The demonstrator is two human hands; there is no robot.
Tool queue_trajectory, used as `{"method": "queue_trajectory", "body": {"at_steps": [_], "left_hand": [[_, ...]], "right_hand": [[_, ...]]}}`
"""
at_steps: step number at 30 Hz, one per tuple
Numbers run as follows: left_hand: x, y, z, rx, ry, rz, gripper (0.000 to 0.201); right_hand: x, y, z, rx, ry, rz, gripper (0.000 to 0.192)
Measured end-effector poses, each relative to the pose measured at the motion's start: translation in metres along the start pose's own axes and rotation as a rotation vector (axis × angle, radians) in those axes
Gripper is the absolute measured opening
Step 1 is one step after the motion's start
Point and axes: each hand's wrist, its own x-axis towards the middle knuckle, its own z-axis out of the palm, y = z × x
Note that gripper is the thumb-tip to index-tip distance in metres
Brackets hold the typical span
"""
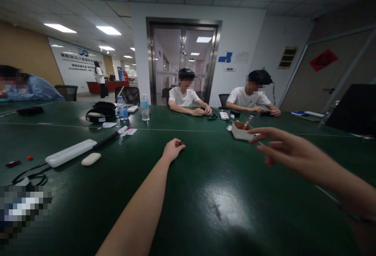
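Left hand [173,149] pinches a small dark part [182,142], maybe a cap, over desk [205,193] centre. Right hand [282,150] grip apart, reaching toward box [241,130] at 1 o'clock. Step in hand: fetching; next calls for a fine pinch.

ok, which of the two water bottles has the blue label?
The left water bottle, beside the black headset. The other bottle, to its right, looks clear with a pale label.

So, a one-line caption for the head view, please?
Left hand pinches a small dark part over the green table; right hand open.
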Motion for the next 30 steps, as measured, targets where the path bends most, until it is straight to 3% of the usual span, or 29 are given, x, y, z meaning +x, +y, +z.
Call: {"method": "queue_trajectory", "body": {"at_steps": [2,4,8,11,16,20,24,30], "left_hand": [[-0.002,0.0,-0.001,-0.021,-0.019,0.005,0.026],[-0.004,0.001,-0.002,-0.026,-0.012,0.015,0.024],[-0.003,0.003,0.001,-0.113,0.01,0.052,0.02],[0.0,0.004,0.004,-0.301,0.0,0.058,0.024],[0.004,0.003,0.003,-0.567,-0.006,0.014,0.026],[0.002,0.002,0.0,-0.657,-0.052,-0.041,0.022],[-0.001,0.003,0.001,-0.617,-0.096,-0.056,0.021],[-0.005,0.008,-0.001,-0.489,-0.175,-0.073,0.02]], "right_hand": [[0.035,0.005,0.043,0.183,-0.332,0.122,0.032],[0.068,0.023,0.094,0.293,-0.493,0.218,0.028],[0.108,0.061,0.179,0.452,-0.561,0.407,0.037],[0.123,0.066,0.212,0.592,-0.499,0.494,0.046],[0.137,0.057,0.228,0.726,-0.501,0.485,0.034],[0.136,0.067,0.234,0.765,-0.454,0.446,0.024],[0.123,0.083,0.235,0.915,-0.292,0.421,0.019],[0.114,0.09,0.222,1.031,-0.264,0.446,0.018]]}}
